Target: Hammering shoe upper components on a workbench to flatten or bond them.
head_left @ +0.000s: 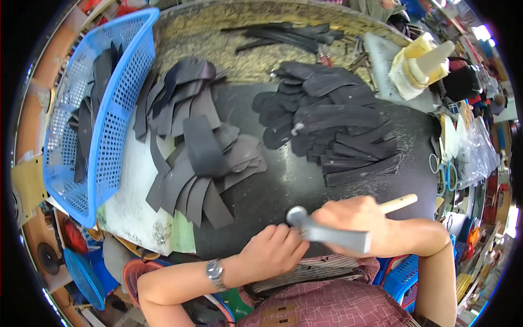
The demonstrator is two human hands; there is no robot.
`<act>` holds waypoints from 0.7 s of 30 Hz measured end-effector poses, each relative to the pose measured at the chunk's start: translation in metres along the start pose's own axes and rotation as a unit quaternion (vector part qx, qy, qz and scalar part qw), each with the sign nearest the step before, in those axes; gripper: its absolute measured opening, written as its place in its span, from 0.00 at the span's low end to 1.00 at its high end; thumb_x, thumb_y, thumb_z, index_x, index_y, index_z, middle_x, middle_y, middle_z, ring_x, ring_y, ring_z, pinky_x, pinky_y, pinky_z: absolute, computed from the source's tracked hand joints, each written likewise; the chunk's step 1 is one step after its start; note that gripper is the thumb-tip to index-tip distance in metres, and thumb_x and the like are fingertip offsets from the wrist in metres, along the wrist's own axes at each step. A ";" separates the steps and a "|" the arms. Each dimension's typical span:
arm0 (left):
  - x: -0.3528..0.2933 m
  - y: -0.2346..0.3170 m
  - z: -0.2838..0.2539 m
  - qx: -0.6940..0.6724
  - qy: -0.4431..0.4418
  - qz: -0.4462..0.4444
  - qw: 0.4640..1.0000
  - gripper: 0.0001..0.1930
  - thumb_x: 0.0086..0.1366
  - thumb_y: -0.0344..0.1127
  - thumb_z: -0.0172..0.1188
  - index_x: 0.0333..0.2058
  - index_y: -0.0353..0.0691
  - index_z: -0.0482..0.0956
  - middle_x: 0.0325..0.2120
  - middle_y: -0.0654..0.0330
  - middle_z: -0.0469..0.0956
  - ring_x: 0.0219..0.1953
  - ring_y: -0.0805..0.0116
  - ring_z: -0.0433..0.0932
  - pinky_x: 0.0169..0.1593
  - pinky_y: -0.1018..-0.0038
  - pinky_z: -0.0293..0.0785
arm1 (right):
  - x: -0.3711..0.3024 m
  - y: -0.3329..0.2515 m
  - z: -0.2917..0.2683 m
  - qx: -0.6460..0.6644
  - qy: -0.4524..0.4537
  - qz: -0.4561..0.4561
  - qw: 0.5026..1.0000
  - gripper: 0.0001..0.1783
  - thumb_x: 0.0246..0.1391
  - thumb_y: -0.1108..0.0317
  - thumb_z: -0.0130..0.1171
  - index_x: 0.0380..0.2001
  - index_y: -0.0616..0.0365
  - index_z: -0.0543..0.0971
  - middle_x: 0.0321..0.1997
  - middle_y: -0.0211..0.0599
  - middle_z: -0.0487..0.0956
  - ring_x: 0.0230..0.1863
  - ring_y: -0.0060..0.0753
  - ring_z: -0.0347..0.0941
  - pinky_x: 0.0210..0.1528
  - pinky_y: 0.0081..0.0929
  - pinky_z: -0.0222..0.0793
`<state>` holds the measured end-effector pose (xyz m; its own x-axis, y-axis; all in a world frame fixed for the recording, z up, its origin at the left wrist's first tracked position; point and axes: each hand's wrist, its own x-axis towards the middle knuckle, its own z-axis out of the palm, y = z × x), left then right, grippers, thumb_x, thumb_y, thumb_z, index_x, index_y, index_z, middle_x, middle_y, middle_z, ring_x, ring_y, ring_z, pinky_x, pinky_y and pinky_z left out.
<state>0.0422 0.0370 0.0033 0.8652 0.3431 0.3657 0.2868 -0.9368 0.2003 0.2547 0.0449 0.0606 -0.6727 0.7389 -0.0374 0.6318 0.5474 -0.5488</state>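
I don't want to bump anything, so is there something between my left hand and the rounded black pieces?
Yes, in this view: the hammer head, held in your right hand, is just beyond your left hand. Nothing else visible blocks the black pieces.

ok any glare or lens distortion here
In the head view, a pale glare patch marks the flat black worktop and light glints off the silver metal hammer head; also in the head view, surroundings curve toward a black fisheye rim.

Silver-headed hammer (339, 236), line-patterned maroon garment (332, 304)
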 end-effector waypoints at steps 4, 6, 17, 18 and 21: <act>0.064 -0.017 0.026 0.095 0.016 -0.010 0.995 0.07 0.50 0.35 0.54 0.28 0.41 0.74 0.23 0.65 0.66 0.27 0.71 0.67 0.27 0.77 0.60 | -0.037 0.010 -0.032 -0.092 0.134 0.104 0.981 0.11 0.41 0.68 0.64 0.28 0.56 0.74 0.19 0.36 0.71 0.18 0.42 0.72 0.19 0.34 0.68; 0.099 -0.032 0.021 0.026 0.055 -0.039 0.997 0.07 0.48 0.32 0.56 0.28 0.41 0.74 0.22 0.64 0.66 0.26 0.69 0.69 0.27 0.74 0.64 | -0.057 0.008 -0.040 -0.077 0.207 0.155 0.963 0.12 0.41 0.67 0.67 0.27 0.55 0.74 0.17 0.36 0.72 0.18 0.41 0.73 0.18 0.35 0.66; 0.180 -0.087 0.027 -0.034 0.099 -0.158 0.982 0.09 0.51 0.32 0.64 0.31 0.39 0.76 0.25 0.54 0.73 0.29 0.55 0.75 0.32 0.64 0.71 | -0.121 0.025 0.015 0.001 0.205 0.150 0.967 0.13 0.49 0.59 0.59 0.31 0.55 0.70 0.21 0.35 0.73 0.22 0.40 0.76 0.20 0.34 0.71; 0.184 -0.081 0.014 -0.083 0.134 -0.165 0.974 0.06 0.55 0.30 0.62 0.32 0.39 0.78 0.26 0.53 0.75 0.27 0.54 0.76 0.30 0.66 0.71 | -0.124 0.026 0.018 0.000 0.212 0.161 0.964 0.14 0.52 0.57 0.57 0.32 0.55 0.70 0.22 0.36 0.73 0.22 0.41 0.76 0.20 0.35 0.71; 0.173 -0.061 -0.025 -0.208 0.087 -0.249 0.942 0.08 0.62 0.26 0.53 0.23 0.31 0.71 0.12 0.59 0.63 0.16 0.78 0.61 0.21 0.77 0.58 | -0.132 0.029 0.023 -0.005 0.230 0.209 0.950 0.16 0.52 0.55 0.56 0.33 0.56 0.70 0.22 0.37 0.74 0.22 0.42 0.76 0.19 0.37 0.70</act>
<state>0.1643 0.1550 0.0769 0.5752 0.7726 0.2687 0.4218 -0.5616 0.7118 0.3532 -0.0459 0.0304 -0.1243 0.9849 0.1202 0.8121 0.1706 -0.5580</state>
